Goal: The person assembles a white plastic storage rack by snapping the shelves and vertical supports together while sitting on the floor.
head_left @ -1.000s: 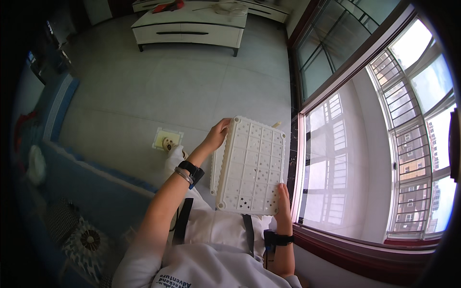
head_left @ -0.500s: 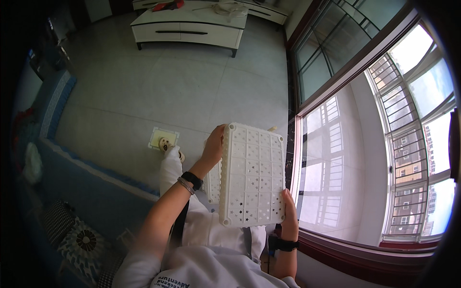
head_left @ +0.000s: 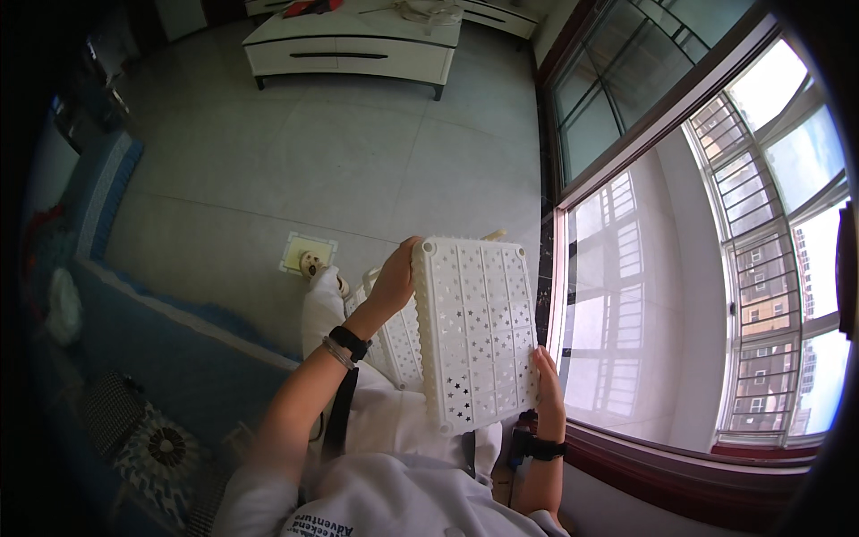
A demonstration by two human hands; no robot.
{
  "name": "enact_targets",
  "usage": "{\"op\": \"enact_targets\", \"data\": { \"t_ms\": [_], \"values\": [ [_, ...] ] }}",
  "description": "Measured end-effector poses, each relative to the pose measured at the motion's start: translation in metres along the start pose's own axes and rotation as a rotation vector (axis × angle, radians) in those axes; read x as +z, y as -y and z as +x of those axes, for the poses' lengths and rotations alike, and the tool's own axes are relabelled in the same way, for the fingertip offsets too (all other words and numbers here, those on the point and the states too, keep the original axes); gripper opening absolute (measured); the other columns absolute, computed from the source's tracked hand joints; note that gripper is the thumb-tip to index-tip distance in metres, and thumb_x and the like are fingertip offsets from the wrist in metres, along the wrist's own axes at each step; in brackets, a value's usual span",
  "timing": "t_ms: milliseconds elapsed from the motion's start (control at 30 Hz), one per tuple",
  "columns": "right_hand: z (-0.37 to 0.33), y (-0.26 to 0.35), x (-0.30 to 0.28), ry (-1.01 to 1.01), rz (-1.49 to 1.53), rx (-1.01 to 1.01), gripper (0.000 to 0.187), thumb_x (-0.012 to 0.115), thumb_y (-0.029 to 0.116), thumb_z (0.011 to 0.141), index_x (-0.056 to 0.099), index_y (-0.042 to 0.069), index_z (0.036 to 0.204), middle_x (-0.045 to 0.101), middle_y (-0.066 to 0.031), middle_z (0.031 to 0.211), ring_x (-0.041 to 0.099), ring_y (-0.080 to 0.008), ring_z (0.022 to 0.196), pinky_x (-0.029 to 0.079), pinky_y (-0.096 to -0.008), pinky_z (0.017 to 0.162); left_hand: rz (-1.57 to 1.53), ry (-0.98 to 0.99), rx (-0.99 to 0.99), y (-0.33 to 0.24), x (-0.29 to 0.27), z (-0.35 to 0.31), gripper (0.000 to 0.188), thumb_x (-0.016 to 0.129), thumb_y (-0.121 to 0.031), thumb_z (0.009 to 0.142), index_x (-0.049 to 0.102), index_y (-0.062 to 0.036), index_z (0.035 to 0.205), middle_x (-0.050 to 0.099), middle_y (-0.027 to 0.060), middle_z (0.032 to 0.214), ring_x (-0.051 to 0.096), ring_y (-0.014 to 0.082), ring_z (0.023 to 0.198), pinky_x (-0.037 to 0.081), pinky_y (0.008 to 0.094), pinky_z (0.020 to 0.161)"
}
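Note:
Between my hands is a white plastic basket [head_left: 479,331] with star-shaped holes, its flat, ribbed face toward me. My left hand [head_left: 394,282] is closed on its upper left edge, fingers partly hidden behind the rim. On the lower right side, my right hand [head_left: 548,385] grips the edge, with its thumb along the side and the other fingers hidden. Behind and left of the basket, a second white perforated plastic piece [head_left: 398,345] shows in part near my lap. Whether the two pieces touch, I cannot tell.
A blue-covered sofa [head_left: 170,331] with patterned cushions [head_left: 161,447] lies to my left. Ahead stands a low white table [head_left: 358,58] with drawers. A dark red window frame [head_left: 644,456] runs along my right. My foot is near a yellow floor square [head_left: 300,246].
The basket has tilted, its lower end shifting to the right along with my right hand. More of the white piece behind it now shows. Both hands keep their hold.

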State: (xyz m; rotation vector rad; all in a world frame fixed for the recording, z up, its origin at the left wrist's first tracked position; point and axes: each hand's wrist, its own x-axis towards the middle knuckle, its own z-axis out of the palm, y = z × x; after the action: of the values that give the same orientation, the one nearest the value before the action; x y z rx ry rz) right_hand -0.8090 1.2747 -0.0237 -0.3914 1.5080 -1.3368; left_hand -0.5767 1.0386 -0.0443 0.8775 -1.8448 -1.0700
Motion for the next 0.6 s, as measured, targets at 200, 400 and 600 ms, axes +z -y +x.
{"op": "enact_targets", "data": {
  "t_ms": [200, 400, 600],
  "values": [
    [-0.003, -0.041, -0.026, 0.064, 0.087, 0.161, 0.046, 0.047, 0.04, 0.092, 0.048, 0.004, 0.12, 0.058, -0.0071, 0.106, 0.058, -0.0172, 0.092, 0.048, -0.0326, 0.078, -0.072, -0.005, -0.105, -0.007, -0.004, -0.003, 0.03, 0.039, -0.001, 0.089, 0.039, 0.0024, 0.119, 0.054, 0.0205, 0.111, 0.054, 0.0318, 0.105, 0.042, 0.0368, 0.089],
    [-0.008, -0.042, -0.016, 0.096, 0.25, 0.269, 0.053, 0.037, 0.043, 0.094, 0.037, 0.005, 0.13, 0.054, -0.011, 0.119, 0.057, -0.0229, 0.1, 0.047, -0.0387, 0.085, -0.056, -0.109, -0.067, -0.018, 0.0, 0.002, 0.029, 0.038, -0.001, 0.092, 0.034, 0.003, 0.12, 0.053, 0.0212, 0.114, 0.055, 0.031, 0.106, 0.043, 0.0369, 0.089],
    [0.001, -0.006, 0.003, 0.072, 0.423, -0.041, 0.046, 0.043, 0.032, 0.094, 0.039, 0.002, 0.129, 0.054, -0.0101, 0.119, 0.055, -0.0208, 0.106, 0.046, -0.0339, 0.088, -0.134, -0.16, -0.041, -0.031, 0.009, -0.014, 0.029, 0.048, -0.001, 0.09, 0.034, 0.002, 0.116, 0.052, 0.0189, 0.112, 0.057, 0.026, 0.105, 0.046, 0.035, 0.087]
  ]
}}
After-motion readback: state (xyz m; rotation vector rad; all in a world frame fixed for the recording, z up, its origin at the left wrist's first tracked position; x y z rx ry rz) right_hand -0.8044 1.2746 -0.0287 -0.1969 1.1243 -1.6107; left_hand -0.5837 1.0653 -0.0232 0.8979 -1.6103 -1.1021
